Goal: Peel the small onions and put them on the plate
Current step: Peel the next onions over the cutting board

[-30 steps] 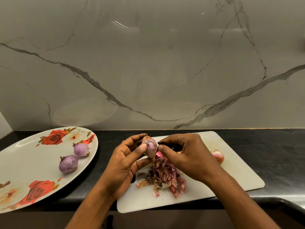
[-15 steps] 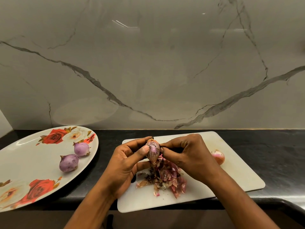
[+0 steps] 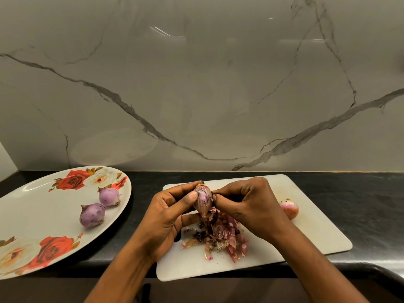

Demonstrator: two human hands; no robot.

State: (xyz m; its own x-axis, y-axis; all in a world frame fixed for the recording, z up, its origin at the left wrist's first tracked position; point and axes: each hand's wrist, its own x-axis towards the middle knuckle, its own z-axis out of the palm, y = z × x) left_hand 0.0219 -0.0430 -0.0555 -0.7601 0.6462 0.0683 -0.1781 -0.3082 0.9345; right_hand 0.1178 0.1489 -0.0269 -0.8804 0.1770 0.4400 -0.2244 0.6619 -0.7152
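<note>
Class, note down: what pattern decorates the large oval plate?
Red and white roses on the white oval plate, head view.

No text, label, brand, number or sign can be read anywhere in view. The plate [image 3: 32, 215] carries only a printed pattern of red and white roses, and the wall [image 3: 196, 95] behind shows only grey marble veining.
</note>
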